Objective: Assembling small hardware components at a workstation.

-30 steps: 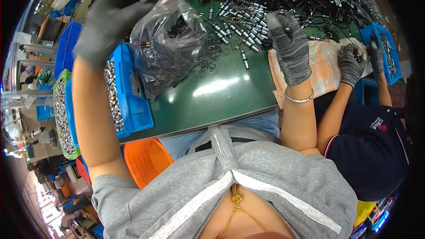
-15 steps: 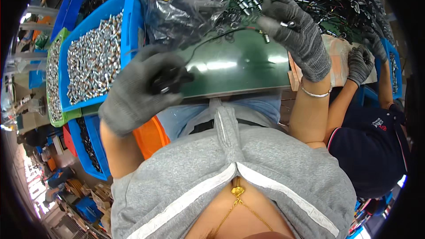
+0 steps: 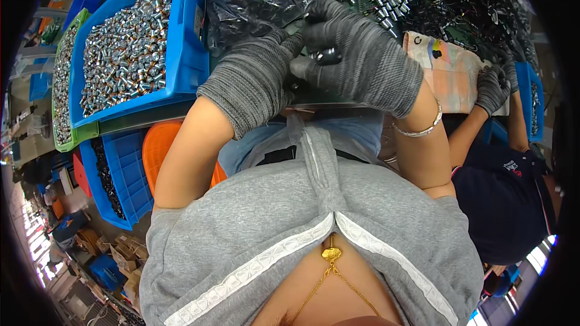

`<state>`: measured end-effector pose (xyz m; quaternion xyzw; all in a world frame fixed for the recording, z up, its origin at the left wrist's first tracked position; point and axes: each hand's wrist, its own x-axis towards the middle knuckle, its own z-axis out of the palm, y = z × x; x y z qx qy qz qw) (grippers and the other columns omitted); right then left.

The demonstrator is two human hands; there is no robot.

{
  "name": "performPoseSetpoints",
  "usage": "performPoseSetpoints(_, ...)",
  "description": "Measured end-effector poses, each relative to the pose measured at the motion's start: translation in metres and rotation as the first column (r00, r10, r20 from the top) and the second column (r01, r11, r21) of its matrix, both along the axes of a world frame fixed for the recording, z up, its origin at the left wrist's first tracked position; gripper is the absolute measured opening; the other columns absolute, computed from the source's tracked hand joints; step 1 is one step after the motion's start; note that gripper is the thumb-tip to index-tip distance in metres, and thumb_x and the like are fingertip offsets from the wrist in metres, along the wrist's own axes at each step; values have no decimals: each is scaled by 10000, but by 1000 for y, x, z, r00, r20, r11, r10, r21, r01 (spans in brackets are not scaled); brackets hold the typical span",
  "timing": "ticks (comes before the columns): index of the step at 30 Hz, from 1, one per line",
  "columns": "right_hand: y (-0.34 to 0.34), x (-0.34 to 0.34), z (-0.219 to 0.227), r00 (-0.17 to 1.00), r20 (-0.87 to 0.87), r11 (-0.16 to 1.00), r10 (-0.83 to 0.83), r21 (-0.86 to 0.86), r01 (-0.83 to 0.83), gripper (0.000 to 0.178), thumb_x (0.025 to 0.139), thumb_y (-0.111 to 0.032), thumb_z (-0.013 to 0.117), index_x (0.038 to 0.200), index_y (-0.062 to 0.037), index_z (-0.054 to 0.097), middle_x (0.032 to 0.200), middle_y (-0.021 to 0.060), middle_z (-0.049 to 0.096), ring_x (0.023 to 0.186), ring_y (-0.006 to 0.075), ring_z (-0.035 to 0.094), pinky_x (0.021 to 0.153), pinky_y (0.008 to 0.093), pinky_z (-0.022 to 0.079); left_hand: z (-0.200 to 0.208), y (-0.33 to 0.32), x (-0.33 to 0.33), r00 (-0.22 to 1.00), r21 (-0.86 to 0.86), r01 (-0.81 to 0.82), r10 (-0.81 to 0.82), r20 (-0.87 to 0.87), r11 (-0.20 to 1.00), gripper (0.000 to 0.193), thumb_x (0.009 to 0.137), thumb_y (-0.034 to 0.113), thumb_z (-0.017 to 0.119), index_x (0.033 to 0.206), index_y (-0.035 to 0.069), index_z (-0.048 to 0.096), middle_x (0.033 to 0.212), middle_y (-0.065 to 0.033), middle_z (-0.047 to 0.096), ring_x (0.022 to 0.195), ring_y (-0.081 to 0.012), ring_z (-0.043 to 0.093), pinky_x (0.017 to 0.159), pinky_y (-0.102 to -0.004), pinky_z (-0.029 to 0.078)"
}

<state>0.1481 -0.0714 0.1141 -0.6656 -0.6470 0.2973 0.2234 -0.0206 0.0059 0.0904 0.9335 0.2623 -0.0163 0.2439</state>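
Both my hands wear grey knitted gloves and meet above the near edge of the green table. My left hand (image 3: 257, 78) is closed, its fingers turned inward against the right; whatever it grips is hidden. My right hand (image 3: 365, 63) is curled with thumb and forefinger around a small shiny metal part (image 3: 326, 55), mostly covered by the glove. Just beyond my left hand lies a clear plastic bag (image 3: 254, 0) with dark contents. Silvery cylindrical metal fittings (image 3: 383, 0) on dark leads lie beyond my right hand.
To the left stands a blue bin (image 3: 181, 54) full of small metal fittings, with a green bin (image 3: 63, 93) beside it. Lower down are another blue bin (image 3: 127, 172) and an orange stool (image 3: 160, 151). At right, a co-worker's gloved hand (image 3: 492, 87) rests by a stained cloth-like sheet (image 3: 450, 81).
My left hand has moved right and away from me, and my right hand has come left and lower, so they now meet. The black part and wire at my left hand are now hidden.
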Motion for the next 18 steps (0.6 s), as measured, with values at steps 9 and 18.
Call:
performPoseSetpoints(9,-13,4,-15,997,1,996,-82,-21,82,375,851,-278,771,1089,4,703,1175,134,614,1052,242,646,907,329,567,-31,-4,-5,950,-280,-86,163,267,956,666,683,128,844,1297,98,589,1190,-125,652,1083,-280,647,953,-378,537)
performPoseSetpoints(18,-31,3,-1,976,207,996,-68,-40,78,349,836,-257,780,1069,-8,706,1116,128,614,973,249,680,824,384,565,-48,-20,3,841,-157,62,33,541,986,461,750,77,757,1195,72,638,1099,-151,641,979,-295,638,825,-381,556)
